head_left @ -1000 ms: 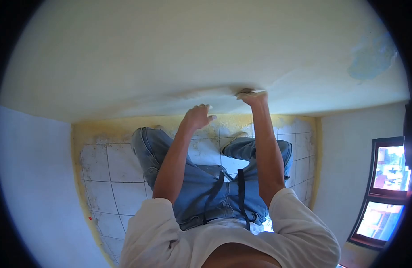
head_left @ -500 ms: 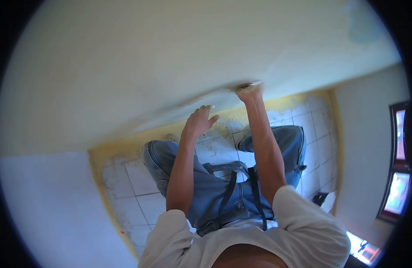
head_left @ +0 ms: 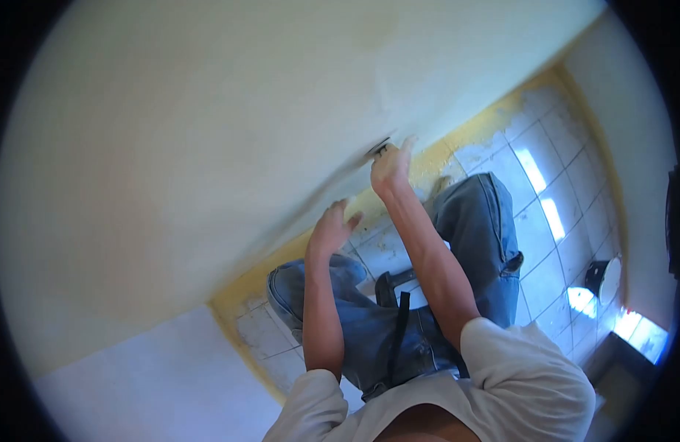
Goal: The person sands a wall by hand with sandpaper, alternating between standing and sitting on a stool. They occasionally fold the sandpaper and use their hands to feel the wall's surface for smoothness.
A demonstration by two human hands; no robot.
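The person's right hand (head_left: 390,166), just above the centre of the frame, is pressed against the pale wall (head_left: 207,147), its fingers closed around a small dark tool (head_left: 380,147) whose edge lies flat on the surface; too little of the tool shows to tell what kind it is. The left hand (head_left: 332,227), lower and a little to the left, hovers near the wall with its fingers loosely spread and holds nothing; whether the fingertips touch the wall cannot be told. Below the hands, the wall ends in a yellow-stained strip (head_left: 295,254) running along the tiled floor (head_left: 546,221). Blue jeans (head_left: 472,243) and a white shirt (head_left: 517,383) fill the lower middle. A small dark container (head_left: 601,278) sits on the tiles at the right.
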